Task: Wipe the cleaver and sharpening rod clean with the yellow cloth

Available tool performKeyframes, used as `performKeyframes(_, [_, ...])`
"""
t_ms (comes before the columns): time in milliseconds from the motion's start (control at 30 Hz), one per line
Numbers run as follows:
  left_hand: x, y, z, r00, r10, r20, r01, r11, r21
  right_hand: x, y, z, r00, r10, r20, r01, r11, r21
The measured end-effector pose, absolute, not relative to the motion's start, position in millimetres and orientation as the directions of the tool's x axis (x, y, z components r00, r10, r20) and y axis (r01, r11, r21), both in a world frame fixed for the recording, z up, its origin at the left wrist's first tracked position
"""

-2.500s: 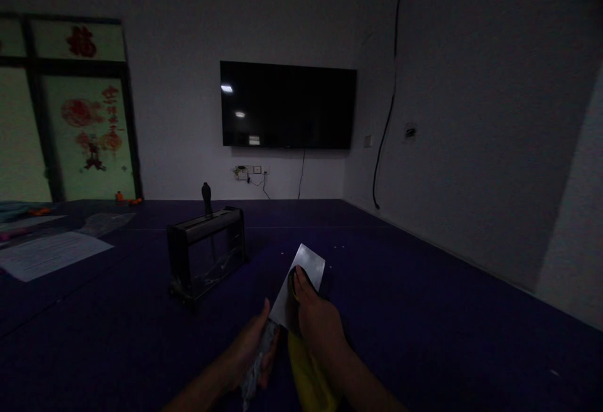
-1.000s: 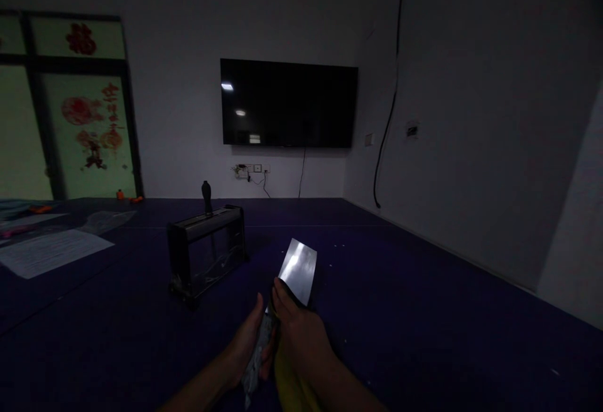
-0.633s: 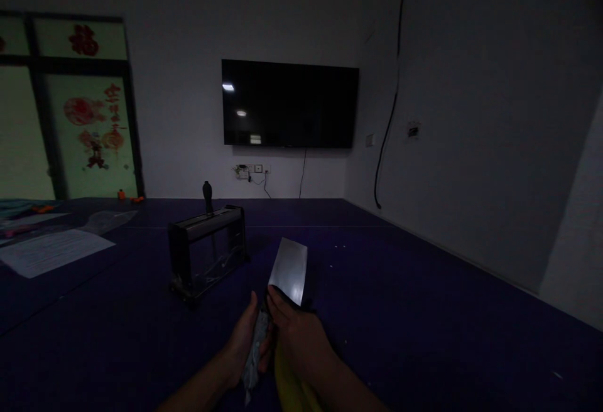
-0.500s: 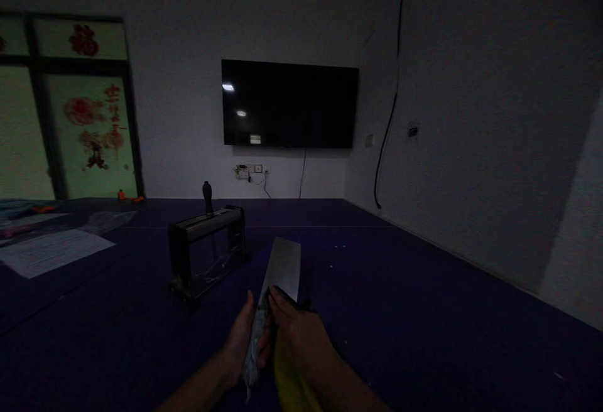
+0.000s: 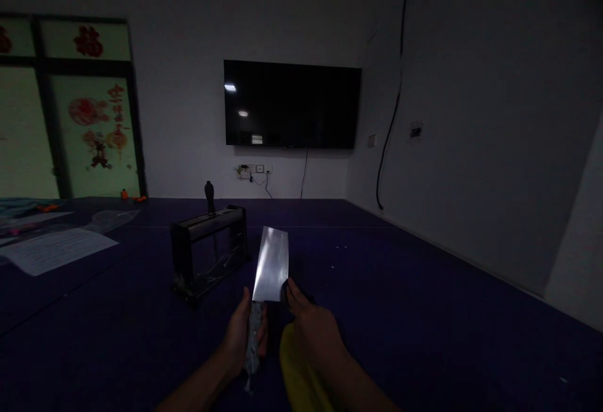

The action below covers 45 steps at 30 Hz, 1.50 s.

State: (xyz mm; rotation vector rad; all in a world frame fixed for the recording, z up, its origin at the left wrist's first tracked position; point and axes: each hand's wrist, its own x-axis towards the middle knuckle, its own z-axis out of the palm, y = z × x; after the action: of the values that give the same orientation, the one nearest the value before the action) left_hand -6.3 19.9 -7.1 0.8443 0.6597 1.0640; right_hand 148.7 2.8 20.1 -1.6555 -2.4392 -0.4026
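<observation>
My left hand is wrapped round the patterned handle of a cleaver, whose broad steel blade points away from me and glints. My right hand sits just right of the blade's heel, fingers curled over a yellow cloth that hangs below the wrist; a dark part of the cloth shows at the fingertips. A black knife rack with see-through sides stands on the dark purple floor beyond the blade, to the left, with one dark knife handle sticking up from it.
Paper sheets and plastic wrapping lie on the floor at far left. A black television hangs on the back wall above a socket. A decorated glass door is at left. A cable runs down the right wall.
The blade has swung left and turned more upright. My right hand slid back off the blade's face to beside its heel. My left hand kept its hold on the handle.
</observation>
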Motion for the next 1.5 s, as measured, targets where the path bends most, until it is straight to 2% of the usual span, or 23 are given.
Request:
performKeyframes(100, [-5.0,15.9,-3.9,0.245,0.969,-0.015,-0.417,0.12,0.901,155.9,5.9,20.1,-0.286,0.911,0.297,0.958,0.278,0.072])
performKeyframes(167, [-5.6,12.8,-0.4,0.153,0.987,0.039,-0.349,0.017,0.937,161.3,8.5,17.8,-0.237,0.912,0.334,0.966,0.259,-0.024])
performKeyframes(233, [-7.5,9.6,3.6,0.055,0.99,0.132,-0.23,-0.116,0.966,165.9,11.6,13.5,-0.192,0.894,0.405,0.943,0.282,-0.174])
performKeyframes(300, [-10.0,6.5,7.2,-0.024,0.964,0.266,-0.027,-0.266,0.963,168.8,15.6,8.4,-0.13,0.868,0.479,0.866,0.335,-0.372])
performKeyframes(400, [-12.2,2.5,9.1,-0.074,0.898,0.434,0.348,-0.384,0.855,168.3,21.3,3.3,-0.013,0.854,0.521,0.578,0.431,-0.693])
performKeyframes(500, [-10.8,0.5,5.8,-0.088,0.866,0.492,0.567,-0.363,0.74,162.4,22.4,4.5,0.032,0.906,0.422,0.165,0.412,-0.896])
performKeyframes(567, [-9.3,0.3,2.1,-0.099,0.847,0.523,0.641,-0.348,0.684,157.1,19.2,7.4,0.048,0.947,0.317,-0.036,0.318,-0.947])
performKeyframes(633, [-8.6,0.8,-1.1,-0.108,0.823,0.558,0.692,-0.34,0.636,152.3,14.4,9.9,0.121,0.971,0.206,-0.163,0.224,-0.961])
performKeyframes(700, [-9.0,1.8,-3.4,-0.098,0.805,0.586,0.731,-0.341,0.591,148.8,9.8,11.2,0.212,0.971,0.11,-0.248,0.163,-0.955])
performKeyframes(767, [-10.2,3.2,-5.3,-0.071,0.788,0.612,0.763,-0.352,0.542,146.6,6.8,11.9,0.222,0.972,0.079,-0.287,0.142,-0.947])
performKeyframes(933, [-13.0,6.9,-10.7,-0.004,0.714,0.701,0.773,-0.442,0.454,144.2,6.1,13.9,-0.036,0.98,0.196,-0.248,0.181,-0.952])
performKeyframes(1067, [-13.4,5.8,-8.0,-0.014,0.729,0.684,0.681,-0.494,0.54,144.2,8.4,11.6,0.09,0.974,0.207,-0.167,0.22,-0.961])
performKeyframes(1200, [-10.7,2.5,-1.1,0.003,0.828,0.56,0.559,-0.466,0.686,146.8,9.7,10.4,0.151,0.949,0.276,-0.12,0.295,-0.948])
performKeyframes(1367, [-3.0,5.0,-7.7,0.181,0.908,0.377,0.367,-0.418,0.831,152.3,12.8,14.9,0.106,0.953,0.285,-0.184,0.301,-0.936])
performKeyframes(1433, [0.2,8.2,-13.1,0.247,0.922,0.298,0.228,-0.355,0.907,153.0,14.1,14.5,0.08,0.952,0.294,-0.212,0.305,-0.929])
performKeyframes(1500, [2.5,10.8,-16.6,0.313,0.933,0.177,0.091,-0.215,0.972,152.6,15.2,12.2,0.074,0.952,0.298,-0.213,0.307,-0.928])
